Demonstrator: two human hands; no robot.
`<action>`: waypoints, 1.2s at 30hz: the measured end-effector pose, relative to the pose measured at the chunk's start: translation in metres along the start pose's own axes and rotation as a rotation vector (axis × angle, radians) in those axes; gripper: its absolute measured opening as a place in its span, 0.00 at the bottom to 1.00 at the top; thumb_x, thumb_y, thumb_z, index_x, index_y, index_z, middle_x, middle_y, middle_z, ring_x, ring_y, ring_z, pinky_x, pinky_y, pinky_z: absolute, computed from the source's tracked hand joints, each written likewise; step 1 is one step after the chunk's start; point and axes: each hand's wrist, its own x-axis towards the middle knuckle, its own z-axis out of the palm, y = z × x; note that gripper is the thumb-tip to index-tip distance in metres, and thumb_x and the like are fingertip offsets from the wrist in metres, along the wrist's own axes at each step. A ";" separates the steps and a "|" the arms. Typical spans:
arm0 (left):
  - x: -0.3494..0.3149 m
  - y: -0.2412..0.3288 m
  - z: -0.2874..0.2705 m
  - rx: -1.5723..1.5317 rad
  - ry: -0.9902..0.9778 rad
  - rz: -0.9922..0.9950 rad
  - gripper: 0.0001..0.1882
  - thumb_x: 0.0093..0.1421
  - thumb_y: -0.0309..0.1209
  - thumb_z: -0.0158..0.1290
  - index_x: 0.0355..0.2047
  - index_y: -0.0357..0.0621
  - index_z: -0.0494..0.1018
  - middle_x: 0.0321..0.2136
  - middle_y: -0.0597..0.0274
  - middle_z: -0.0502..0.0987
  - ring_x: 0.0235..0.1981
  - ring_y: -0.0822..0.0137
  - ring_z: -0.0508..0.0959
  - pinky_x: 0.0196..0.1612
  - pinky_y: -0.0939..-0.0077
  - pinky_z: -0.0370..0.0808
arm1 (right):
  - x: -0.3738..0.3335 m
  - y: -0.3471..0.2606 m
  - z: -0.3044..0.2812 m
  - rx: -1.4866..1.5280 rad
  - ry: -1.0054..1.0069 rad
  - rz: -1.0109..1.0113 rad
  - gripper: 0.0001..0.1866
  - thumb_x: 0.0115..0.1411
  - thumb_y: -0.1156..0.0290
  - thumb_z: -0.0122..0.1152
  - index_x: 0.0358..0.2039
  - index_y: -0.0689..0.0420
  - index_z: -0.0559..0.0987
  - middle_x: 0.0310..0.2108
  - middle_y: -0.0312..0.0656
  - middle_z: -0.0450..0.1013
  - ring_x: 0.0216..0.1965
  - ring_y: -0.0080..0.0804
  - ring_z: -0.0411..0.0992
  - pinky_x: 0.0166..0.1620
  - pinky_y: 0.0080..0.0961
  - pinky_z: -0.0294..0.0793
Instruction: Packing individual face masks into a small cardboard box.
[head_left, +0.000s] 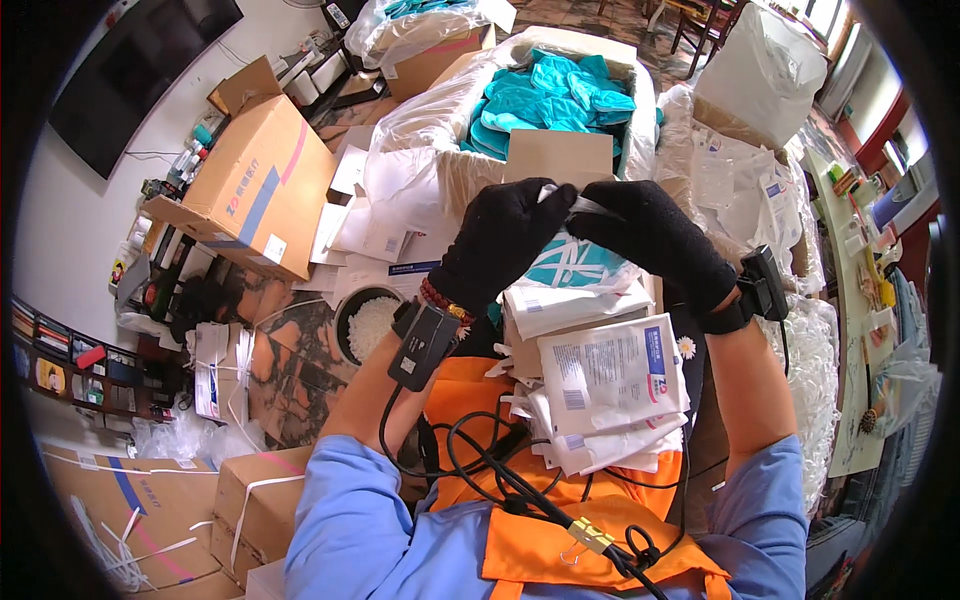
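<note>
Lap: we see an orange apron (560, 545) with black cables (500, 470) looped over it, and a binder clip (590, 537) on the cables.
Packet stack: a pile of flat white sealed packets (600, 390) rests on our lap, just below the hands.
Wrists: each wrist carries a small black device, the left one (423, 345) and the right one (765, 283).
Left hand: our left hand (497, 240) wears a black glove; its grip is closed, pinching the upper edge of a clear packet holding teal fabric (575, 262).
Right hand: our right hand (655, 240), also in a black glove, has its grip closed on the same upper edge, touching the left fingertips.
Held packet: it hangs between both hands, above the stack and in front of the big box.
Left side: a bowl of white bits (368, 322) sits near the left forearm, with taped brown cartons (262, 185) beyond it.
Far: an open box lined with clear plastic holds teal garments (555, 95).
</note>
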 end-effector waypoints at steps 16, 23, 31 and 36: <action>0.028 -0.079 0.058 0.734 0.176 0.382 0.14 0.63 0.35 0.45 0.27 0.44 0.77 0.19 0.53 0.77 0.21 0.54 0.78 0.24 0.62 0.75 | -0.046 -0.048 0.039 -0.811 0.072 -0.472 0.06 0.47 0.67 0.57 0.27 0.51 0.75 0.23 0.35 0.65 0.25 0.31 0.67 0.29 0.33 0.64; 0.016 -0.096 0.051 0.810 -0.168 0.161 0.11 0.60 0.38 0.50 0.37 0.44 0.74 0.28 0.54 0.76 0.31 0.59 0.79 0.31 0.62 0.76 | -0.075 -0.086 0.040 -0.726 -0.186 -0.544 0.10 0.43 0.66 0.59 0.27 0.56 0.76 0.20 0.37 0.67 0.21 0.28 0.69 0.22 0.28 0.62; -0.042 0.006 -0.006 0.530 -0.591 0.236 0.40 0.43 0.45 0.66 0.53 0.37 0.67 0.52 0.44 0.69 0.55 0.47 0.68 0.59 0.58 0.63 | -0.122 -0.092 0.025 -0.740 -0.279 -0.575 0.09 0.46 0.65 0.60 0.27 0.55 0.77 0.20 0.33 0.68 0.22 0.27 0.69 0.23 0.26 0.62; -0.052 -0.007 0.004 0.635 -0.536 0.177 0.34 0.48 0.40 0.60 0.53 0.35 0.66 0.51 0.42 0.70 0.53 0.47 0.70 0.57 0.57 0.65 | -0.105 -0.086 0.032 -0.597 -0.397 -0.176 0.15 0.51 0.54 0.59 0.25 0.53 0.78 0.24 0.37 0.71 0.27 0.36 0.72 0.29 0.33 0.65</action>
